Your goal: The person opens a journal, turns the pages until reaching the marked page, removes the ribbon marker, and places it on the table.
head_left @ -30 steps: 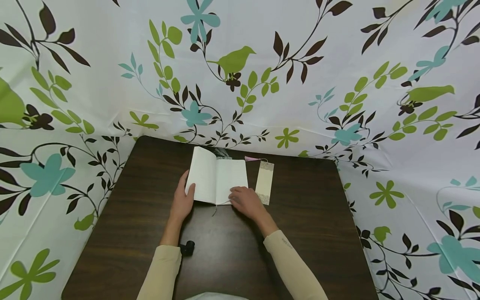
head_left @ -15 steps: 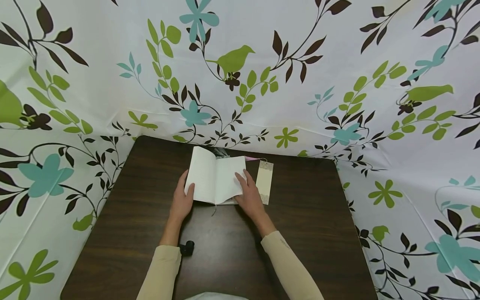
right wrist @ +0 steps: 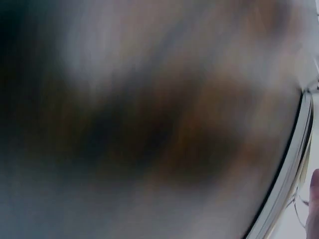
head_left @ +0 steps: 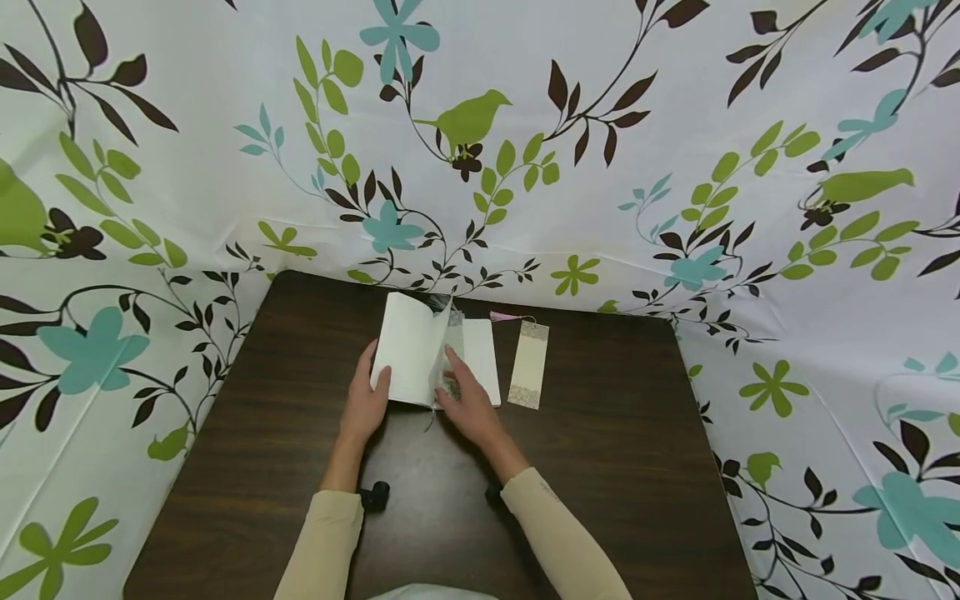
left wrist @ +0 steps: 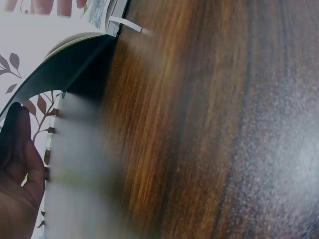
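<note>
An open book (head_left: pixel 408 358) with blank cream pages lies on the dark wooden table (head_left: pixel 600 467) near its far edge. My left hand (head_left: pixel 367 400) holds the book's left edge, thumb on the left page. My right hand (head_left: pixel 468 404) lies with straight fingers near the spine and pushes up some pages, which stand half-turned with a patterned side showing. In the left wrist view the book's dark cover edge (left wrist: pixel 75 64) and its ribbon (left wrist: pixel 124 23) show above the hand (left wrist: pixel 17 174). The right wrist view is blurred; only the book's page edges (right wrist: pixel 291 174) show.
A long cream bookmark (head_left: pixel 529 364) with a pink tassel lies flat just right of the book. A curtain with leaf and bird prints (head_left: pixel 480 150) walls in the table at the back and on both sides.
My right hand slid from the right page's lower corner up the page, then left to the spine, and pages now stand lifted there. My left hand has stayed put.
</note>
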### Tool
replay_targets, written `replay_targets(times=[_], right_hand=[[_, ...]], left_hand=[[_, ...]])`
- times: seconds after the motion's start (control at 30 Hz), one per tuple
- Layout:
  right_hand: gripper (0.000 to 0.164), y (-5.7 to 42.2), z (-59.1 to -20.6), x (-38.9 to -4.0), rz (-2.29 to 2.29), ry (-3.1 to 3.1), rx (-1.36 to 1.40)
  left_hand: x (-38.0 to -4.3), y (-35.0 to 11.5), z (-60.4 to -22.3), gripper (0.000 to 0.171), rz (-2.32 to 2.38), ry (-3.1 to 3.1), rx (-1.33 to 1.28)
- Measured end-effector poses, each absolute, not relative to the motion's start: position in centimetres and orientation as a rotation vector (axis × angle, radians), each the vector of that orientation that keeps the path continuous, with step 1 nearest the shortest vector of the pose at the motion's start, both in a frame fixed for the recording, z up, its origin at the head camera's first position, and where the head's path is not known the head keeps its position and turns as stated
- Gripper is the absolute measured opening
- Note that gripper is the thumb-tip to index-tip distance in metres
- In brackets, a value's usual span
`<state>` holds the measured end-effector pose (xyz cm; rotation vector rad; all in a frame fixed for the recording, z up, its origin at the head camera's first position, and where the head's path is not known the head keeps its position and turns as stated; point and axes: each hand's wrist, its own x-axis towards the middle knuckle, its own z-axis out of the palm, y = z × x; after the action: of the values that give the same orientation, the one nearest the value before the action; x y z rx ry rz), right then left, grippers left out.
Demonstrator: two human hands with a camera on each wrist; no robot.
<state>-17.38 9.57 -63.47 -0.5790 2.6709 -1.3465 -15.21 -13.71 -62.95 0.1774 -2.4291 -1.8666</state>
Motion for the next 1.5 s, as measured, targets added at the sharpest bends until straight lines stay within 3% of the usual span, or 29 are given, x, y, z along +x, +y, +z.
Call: replay_targets(times=[0.2,0.4,0.6,0.8,1.1,1.5], right_hand=[[0.059,8.5,-64.1,-16.8,-1.094,2.709,-0.838],[0.052,8.3,-64.0,-16.6,-1.029,2.707,-0.914],[0.045,8.5,-63.8,-17.0,-1.014,2.742,-0.948],[0.04,8.8,-63.3,-17.8,-1.221,2.812,-0.6],[0.046,8.3,-62.4,-19.0,-1.545,2.636,0.026],[0.049,8.4,-62.5,-20.9,-1.807,2.429,0.315]], left_hand=[[-15.2,-13.5,-62.9,0.061,-1.905,-2.436,0.206],[-15.1,-13.3,-62.7,0.064,-2.025,-2.348,0.188],[-15.2,-13.4,-62.6,0.057,-1.952,-2.426,0.205],[-15.3,-13.5,-62.4,0.055,-1.946,-2.44,0.16],[-15.3,-13.6,-62.6,0.055,-1.951,-2.445,0.147],[-15.3,-13.7,-62.6,0.053,-1.936,-2.433,0.138]])
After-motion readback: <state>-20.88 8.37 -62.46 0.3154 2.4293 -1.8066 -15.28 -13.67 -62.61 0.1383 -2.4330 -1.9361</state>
